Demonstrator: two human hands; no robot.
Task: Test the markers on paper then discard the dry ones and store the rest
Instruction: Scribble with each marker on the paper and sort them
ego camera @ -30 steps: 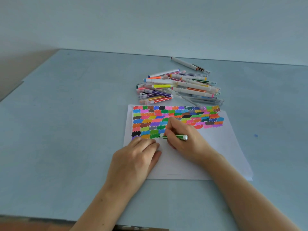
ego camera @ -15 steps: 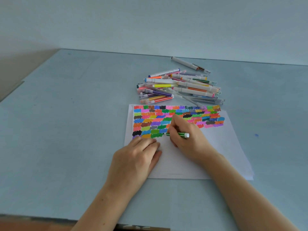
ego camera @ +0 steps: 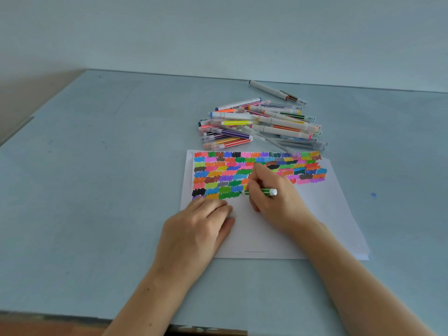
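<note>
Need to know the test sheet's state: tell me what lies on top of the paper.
On the paper: rows of colour swatches, the left hand pressing its near-left corner, and the right hand holding a green marker. Whatever is drawn beneath the hands is covered.

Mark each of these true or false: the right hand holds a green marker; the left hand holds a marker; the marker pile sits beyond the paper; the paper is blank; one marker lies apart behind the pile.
1. The right hand holds a green marker. True.
2. The left hand holds a marker. False: it rests flat on the paper, holding nothing.
3. The marker pile sits beyond the paper. True.
4. The paper is blank. False: colored swatches fill its upper part.
5. One white marker lies apart behind the pile. True.
</note>
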